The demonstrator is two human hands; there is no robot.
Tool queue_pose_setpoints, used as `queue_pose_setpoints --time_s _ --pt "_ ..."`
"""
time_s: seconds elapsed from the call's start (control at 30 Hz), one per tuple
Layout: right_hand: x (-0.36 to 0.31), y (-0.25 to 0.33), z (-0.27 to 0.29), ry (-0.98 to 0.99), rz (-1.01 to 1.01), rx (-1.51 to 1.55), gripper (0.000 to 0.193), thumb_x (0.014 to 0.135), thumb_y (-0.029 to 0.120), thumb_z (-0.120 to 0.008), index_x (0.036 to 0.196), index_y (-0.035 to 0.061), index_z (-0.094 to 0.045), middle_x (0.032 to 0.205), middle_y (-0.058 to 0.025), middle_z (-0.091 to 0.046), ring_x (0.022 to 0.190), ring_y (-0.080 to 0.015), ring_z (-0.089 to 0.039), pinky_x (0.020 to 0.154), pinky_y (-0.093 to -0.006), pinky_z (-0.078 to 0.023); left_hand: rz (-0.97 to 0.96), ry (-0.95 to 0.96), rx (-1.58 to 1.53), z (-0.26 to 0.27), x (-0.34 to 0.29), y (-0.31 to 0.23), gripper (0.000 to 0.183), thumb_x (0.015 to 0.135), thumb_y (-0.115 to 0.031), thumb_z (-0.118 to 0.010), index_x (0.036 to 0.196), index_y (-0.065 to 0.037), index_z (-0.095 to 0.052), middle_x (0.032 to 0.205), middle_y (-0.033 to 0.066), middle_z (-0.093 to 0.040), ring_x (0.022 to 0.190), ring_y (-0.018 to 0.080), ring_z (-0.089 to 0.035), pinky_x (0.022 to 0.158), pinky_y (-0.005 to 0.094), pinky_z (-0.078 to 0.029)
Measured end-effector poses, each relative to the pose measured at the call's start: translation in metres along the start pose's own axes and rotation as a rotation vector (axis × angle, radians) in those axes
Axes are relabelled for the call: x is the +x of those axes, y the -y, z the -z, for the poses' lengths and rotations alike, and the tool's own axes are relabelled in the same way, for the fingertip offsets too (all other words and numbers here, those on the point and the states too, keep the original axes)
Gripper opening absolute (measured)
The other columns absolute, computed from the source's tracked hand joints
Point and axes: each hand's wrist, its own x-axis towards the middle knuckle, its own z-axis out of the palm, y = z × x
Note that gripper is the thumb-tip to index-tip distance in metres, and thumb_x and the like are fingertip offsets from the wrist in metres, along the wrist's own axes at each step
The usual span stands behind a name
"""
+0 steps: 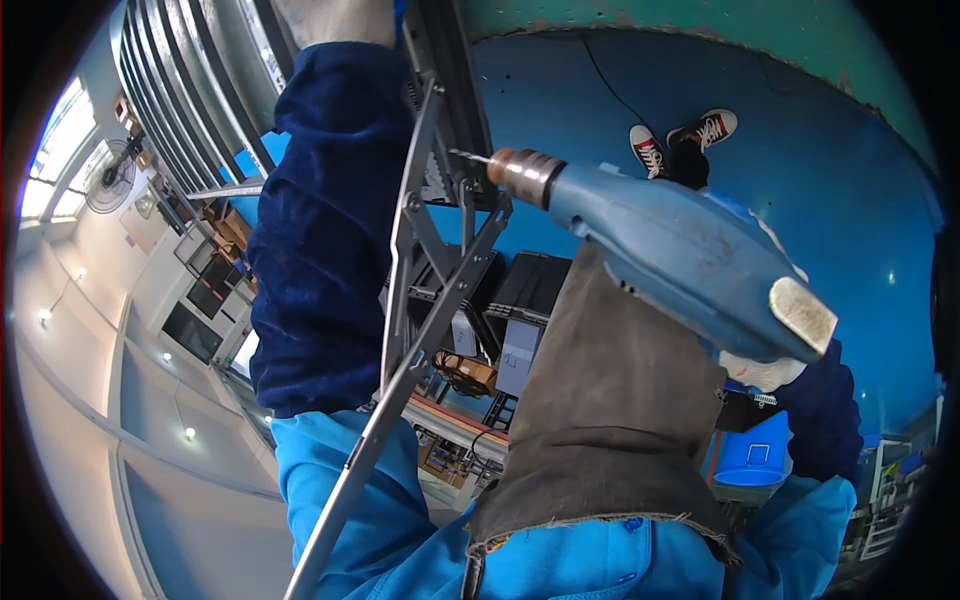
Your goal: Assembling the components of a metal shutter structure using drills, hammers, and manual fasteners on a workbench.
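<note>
While the right grip clasps a drill, the left grip, cropped at eleven o'clock, cannot be judged; blue floor lies at two, a fan at ten.

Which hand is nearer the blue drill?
Right. The right hand is at the rear of the drill, partly hidden behind it; the left hand is farther off, at the picture's top edge.

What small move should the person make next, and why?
Perhaps the white-gloved right hand should steady the blue power drill to check alignment: its thin metal bit points toward the silver hinged metal linkage, but whether they touch is unclear.
</note>
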Motion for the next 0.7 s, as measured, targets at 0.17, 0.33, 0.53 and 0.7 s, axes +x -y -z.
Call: queue_pose_setpoints --time_s 0.17,0.33,0.53,0.7 --pt "-0.019 0.0 0.003 -0.175 -0.364 0.641 0.075 0.081 0.028 -0.071 0.14 -0.0018 -0.035 0.126 -0.0174 -0.054 0.102 -0.0208 -0.058 0.081 -0.0299 -0.05 -0.044 -0.024 -0.133 -0.011 -0.004 0.003 0.049 0.079 -0.004 -0.067 0.126 0.001 -0.054 0.083 -0.0005 -0.061 0.062 0.0052 -0.053 0.054 0.0187 -0.041" --pt "-0.043 -0.011 0.021 -0.356 -0.766 1.503 0.068 0.09 0.042 -0.056 0.137 -0.0039 -0.04 0.112 -0.0248 -0.06 0.072 -0.0216 -0.065 0.058 -0.0282 -0.055 -0.042 -0.034 -0.149 -0.013 -0.006 0.001 0.049 0.079 -0.004 -0.066 0.126 0.001 -0.054 0.081 0.0 -0.061 0.062 0.0058 -0.053 0.054 0.0196 -0.042" --pt "-0.022 0.003 0.008 -0.074 -0.234 0.095 0.081 0.079 0.036 -0.071 0.14 -0.0025 -0.036 0.13 -0.0238 -0.048 0.106 -0.0284 -0.053 0.087 -0.0348 -0.043 -0.041 -0.029 -0.083 -0.009 -0.008 -0.006 0.048 0.079 -0.004 -0.066 0.126 0.002 -0.054 0.081 0.0004 -0.061 0.062 0.0063 -0.053 0.054 0.0202 -0.042" --pt "-0.028 -0.02 0.007 -0.067 -0.095 -0.279 0.092 0.072 0.032 -0.081 0.143 -0.0013 -0.033 0.142 -0.0229 -0.04 0.128 -0.0331 -0.046 0.107 -0.0393 -0.035 -0.018 -0.049 -0.107 -0.013 -0.006 -0.002 0.047 0.08 -0.004 -0.065 0.125 0.001 -0.054 0.08 0.0005 -0.06 0.063 0.0065 -0.053 0.055 0.0204 -0.043"
